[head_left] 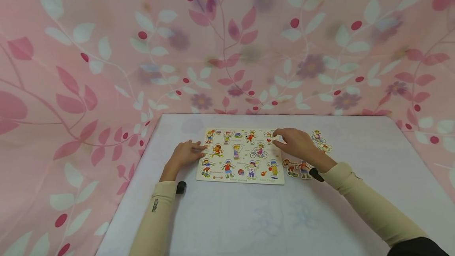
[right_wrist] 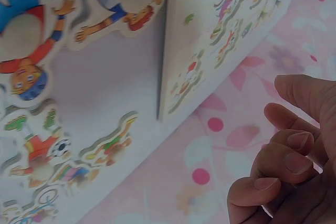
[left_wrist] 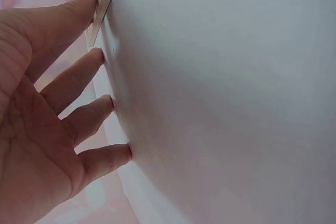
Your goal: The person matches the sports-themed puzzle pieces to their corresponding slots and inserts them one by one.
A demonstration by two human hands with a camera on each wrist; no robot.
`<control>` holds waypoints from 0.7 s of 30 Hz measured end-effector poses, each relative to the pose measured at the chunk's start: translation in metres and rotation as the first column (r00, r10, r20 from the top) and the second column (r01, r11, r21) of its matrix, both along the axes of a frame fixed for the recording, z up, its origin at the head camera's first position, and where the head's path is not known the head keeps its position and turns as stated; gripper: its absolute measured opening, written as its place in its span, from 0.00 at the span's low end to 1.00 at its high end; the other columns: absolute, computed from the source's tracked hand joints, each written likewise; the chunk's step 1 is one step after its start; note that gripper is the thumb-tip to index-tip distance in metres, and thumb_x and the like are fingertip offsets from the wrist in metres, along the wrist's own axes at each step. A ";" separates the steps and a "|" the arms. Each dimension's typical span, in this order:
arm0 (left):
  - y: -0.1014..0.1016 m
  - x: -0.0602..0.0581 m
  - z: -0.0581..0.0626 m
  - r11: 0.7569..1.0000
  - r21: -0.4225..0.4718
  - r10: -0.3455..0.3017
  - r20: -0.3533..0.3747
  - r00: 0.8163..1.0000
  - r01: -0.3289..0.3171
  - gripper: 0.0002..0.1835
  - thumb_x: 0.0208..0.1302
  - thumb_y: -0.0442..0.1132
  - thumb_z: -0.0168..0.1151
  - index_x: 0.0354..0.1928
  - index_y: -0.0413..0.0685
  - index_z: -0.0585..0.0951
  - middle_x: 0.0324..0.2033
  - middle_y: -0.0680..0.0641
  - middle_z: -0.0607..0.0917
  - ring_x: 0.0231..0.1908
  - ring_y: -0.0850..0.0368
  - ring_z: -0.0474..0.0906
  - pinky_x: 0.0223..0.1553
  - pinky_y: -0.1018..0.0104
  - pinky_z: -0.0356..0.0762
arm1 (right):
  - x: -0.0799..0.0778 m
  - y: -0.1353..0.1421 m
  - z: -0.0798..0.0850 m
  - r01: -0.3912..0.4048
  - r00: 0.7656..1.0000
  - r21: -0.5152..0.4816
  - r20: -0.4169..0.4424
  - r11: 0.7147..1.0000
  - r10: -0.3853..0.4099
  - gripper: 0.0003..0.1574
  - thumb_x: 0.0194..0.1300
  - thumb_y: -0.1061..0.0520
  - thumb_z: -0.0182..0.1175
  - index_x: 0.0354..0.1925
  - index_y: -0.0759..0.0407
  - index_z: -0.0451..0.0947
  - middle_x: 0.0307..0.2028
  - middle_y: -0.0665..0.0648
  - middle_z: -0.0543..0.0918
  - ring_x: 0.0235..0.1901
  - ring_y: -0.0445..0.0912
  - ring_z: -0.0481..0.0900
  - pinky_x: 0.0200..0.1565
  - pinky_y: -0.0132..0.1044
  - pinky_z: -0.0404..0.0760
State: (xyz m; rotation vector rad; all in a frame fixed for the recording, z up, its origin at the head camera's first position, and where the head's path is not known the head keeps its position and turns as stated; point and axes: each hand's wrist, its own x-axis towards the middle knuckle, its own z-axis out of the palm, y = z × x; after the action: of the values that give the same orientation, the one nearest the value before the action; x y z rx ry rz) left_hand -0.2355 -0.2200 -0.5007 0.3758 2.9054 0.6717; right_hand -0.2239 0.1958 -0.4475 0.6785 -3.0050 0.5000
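Note:
A wooden peg puzzle board (head_left: 263, 164) with children playing sports lies on the white table. My left hand (head_left: 185, 154) is at its left edge. In the left wrist view, the thumb (left_wrist: 79, 11) lies against the board's edge, and the other fingertips rest on the tablecloth. Over the board's top right corner hovers my right hand (head_left: 298, 143), near a small figure (head_left: 269, 136) there. The right wrist view shows its fingers (right_wrist: 289, 161) loosely curled with nothing between them and the thumb.
Right of the board lie several loose puzzle pieces, among them a cyclist (head_left: 317, 136), a figure (head_left: 290, 168) and another figure (head_left: 305, 170) partly under my right wrist. A pink floral cloth (head_left: 227, 50) hangs behind the table's far edge.

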 end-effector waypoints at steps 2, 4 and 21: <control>0.000 -0.001 0.000 1.000 0.005 -0.002 0.001 1.000 0.002 0.20 0.62 0.48 0.68 0.55 0.53 0.85 0.62 0.44 0.76 0.68 0.32 0.60 0.68 0.40 0.56 | 0.002 0.004 0.000 0.015 1.000 0.002 -0.006 1.000 -0.015 0.18 0.65 0.49 0.66 0.51 0.53 0.82 0.32 0.49 0.82 0.29 0.44 0.75 0.24 0.35 0.72; 0.000 -0.001 0.000 1.000 0.012 0.001 0.005 1.000 -0.001 0.20 0.62 0.48 0.69 0.55 0.53 0.85 0.62 0.44 0.76 0.68 0.32 0.60 0.68 0.40 0.55 | 0.005 0.009 0.000 0.026 1.000 0.003 -0.008 1.000 -0.025 0.18 0.65 0.49 0.66 0.52 0.53 0.82 0.31 0.49 0.82 0.29 0.45 0.75 0.24 0.35 0.72; 0.000 0.000 0.000 1.000 -0.013 0.005 0.001 1.000 -0.005 0.20 0.62 0.49 0.68 0.55 0.53 0.85 0.62 0.44 0.77 0.68 0.32 0.60 0.67 0.40 0.56 | 0.026 0.048 -0.015 0.072 0.997 0.001 -0.014 0.997 -0.072 0.20 0.63 0.49 0.68 0.51 0.55 0.83 0.27 0.47 0.78 0.24 0.43 0.71 0.20 0.34 0.68</control>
State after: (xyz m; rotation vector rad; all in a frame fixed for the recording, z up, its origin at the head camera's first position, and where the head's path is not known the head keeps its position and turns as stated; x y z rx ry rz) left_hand -0.2358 -0.2202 -0.5008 0.3663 2.9089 0.6539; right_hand -0.1981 0.2438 -0.4626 0.5690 -3.0040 0.4878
